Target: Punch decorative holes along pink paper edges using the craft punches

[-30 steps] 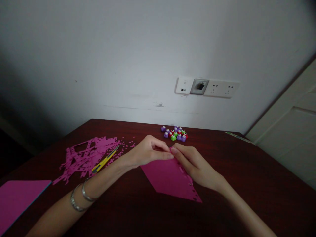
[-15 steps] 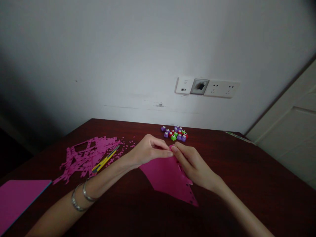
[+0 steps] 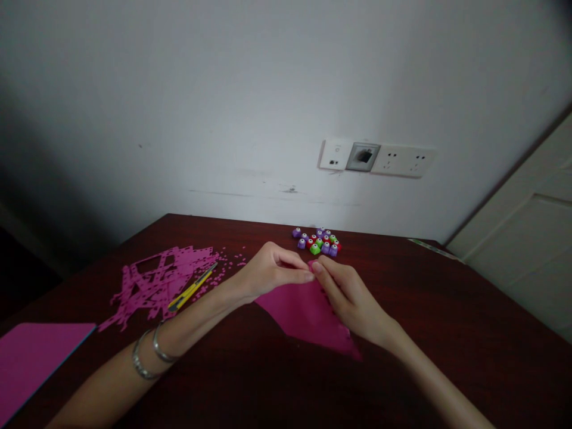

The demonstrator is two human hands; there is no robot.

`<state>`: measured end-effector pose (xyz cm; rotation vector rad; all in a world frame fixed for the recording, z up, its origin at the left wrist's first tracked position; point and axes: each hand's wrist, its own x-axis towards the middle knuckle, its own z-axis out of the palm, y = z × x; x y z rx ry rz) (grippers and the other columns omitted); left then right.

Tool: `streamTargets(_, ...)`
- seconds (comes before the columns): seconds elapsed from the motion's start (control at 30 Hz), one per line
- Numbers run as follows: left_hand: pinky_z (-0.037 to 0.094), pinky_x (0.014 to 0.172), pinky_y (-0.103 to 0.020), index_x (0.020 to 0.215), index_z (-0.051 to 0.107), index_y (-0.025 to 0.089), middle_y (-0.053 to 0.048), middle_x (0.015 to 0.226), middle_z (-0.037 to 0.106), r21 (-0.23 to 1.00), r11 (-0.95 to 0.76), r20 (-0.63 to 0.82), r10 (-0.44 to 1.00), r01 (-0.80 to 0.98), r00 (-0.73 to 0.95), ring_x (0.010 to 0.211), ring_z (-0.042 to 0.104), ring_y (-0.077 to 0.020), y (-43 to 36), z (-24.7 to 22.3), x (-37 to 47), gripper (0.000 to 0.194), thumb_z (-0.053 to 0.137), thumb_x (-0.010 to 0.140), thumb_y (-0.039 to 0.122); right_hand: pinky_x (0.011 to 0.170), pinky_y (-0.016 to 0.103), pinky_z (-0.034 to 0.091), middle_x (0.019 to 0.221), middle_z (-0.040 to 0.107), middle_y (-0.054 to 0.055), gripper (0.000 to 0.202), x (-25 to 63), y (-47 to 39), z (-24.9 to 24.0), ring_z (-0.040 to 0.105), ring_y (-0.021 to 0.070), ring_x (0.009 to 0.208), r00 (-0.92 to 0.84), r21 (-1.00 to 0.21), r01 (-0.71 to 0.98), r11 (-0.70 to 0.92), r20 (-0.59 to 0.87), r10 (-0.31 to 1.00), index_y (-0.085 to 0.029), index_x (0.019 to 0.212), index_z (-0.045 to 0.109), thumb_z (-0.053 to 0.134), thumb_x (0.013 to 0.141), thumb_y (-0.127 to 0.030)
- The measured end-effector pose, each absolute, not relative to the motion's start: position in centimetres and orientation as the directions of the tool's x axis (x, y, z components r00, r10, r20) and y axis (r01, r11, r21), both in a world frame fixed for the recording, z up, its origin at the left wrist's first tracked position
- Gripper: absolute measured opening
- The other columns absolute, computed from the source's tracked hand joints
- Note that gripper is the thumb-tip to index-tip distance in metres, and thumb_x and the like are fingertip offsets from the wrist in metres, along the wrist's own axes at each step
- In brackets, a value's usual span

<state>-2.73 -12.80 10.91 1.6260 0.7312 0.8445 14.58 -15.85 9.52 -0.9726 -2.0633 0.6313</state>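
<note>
Between my two hands hangs a sheet of pink paper (image 3: 304, 313), its lower corner pointing down to the right. My left hand (image 3: 272, 271) pinches the top edge between thumb and fingers. Close beside it, my right hand (image 3: 344, 289) grips the same edge, thumb on top. The fingertips of both hands nearly meet, and part of the sheet is hidden behind them. Just beyond my hands sits a cluster of small purple, red and green craft punches (image 3: 319, 241) with eye-like tops.
To the left lies a heap of punched pink paper scraps (image 3: 165, 274), with a yellow utility knife (image 3: 192, 290) on its near side and tiny pink cut-outs (image 3: 227, 262) around it. A pink pad of paper (image 3: 40, 357) rests at the left edge. Wall sockets (image 3: 378, 158) are behind the dark table (image 3: 447, 310).
The lower right corner of the pink sheet has swung slightly up and is blurred; its punched edge shows less. Both hands keep their pinch in nearly the same place.
</note>
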Motion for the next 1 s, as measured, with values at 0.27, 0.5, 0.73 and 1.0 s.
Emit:
streamTargets(0.27,0.038,0.058,-0.021,0.075,0.068,0.013,-0.001,0.067,0.064,0.991,-0.093,0.019,0.816,0.098,0.578,0.059,0.052,-0.0082,-12.9,11.0,-2.8,0.019,0.069,0.068,0.031,0.051,0.024,0.028,0.061,0.038,-0.004,0.03,15.0,-15.4,9.6,0.033,0.0091,0.055,-0.427,-0.686,0.442,0.578,0.405,0.808,-0.02,0.066,0.036,0.034,0.094,-0.032)
streamTargets(0.5,0.038,0.054,-0.02,0.073,0.066,0.011,-0.002,0.066,0.063,0.993,-0.09,0.038,0.861,0.079,0.507,0.058,0.053,-0.0079,-12.7,10.7,-2.7,0.02,0.068,0.07,0.031,0.054,0.023,0.032,0.062,0.041,-0.004,0.034,16.0,-15.6,10.7,0.038,0.0094,0.057,-0.48,-0.722,0.429,0.543,0.328,0.814,-0.019,0.066,0.039,0.035,0.093,-0.039)
streamTargets(0.73,0.042,0.056,-0.02,0.08,0.067,0.014,-0.003,0.073,0.065,0.998,-0.034,-0.002,0.816,0.052,0.578,0.061,0.056,-0.0086,-12.8,10.6,-2.8,0.025,0.069,0.068,0.036,0.053,0.024,0.03,0.063,0.041,-0.003,0.031,16.6,-15.3,11.0,0.036,0.0097,0.056,-0.466,-0.631,0.503,0.591,0.378,0.8,-0.02,0.066,0.037,0.035,0.094,-0.034)
streamTargets(1.0,0.044,0.053,-0.022,0.079,0.068,0.012,-0.006,0.073,0.067,0.992,0.013,-0.095,0.744,0.127,0.661,0.058,0.059,-0.0103,-12.7,10.1,-2.9,0.028,0.067,0.07,0.038,0.051,0.023,0.03,0.062,0.042,-0.004,0.031,16.2,-15.2,10.9,0.036,0.009,0.054,-0.476,-0.61,0.514,0.604,0.382,0.792,-0.02,0.066,0.036,0.034,0.094,-0.034)
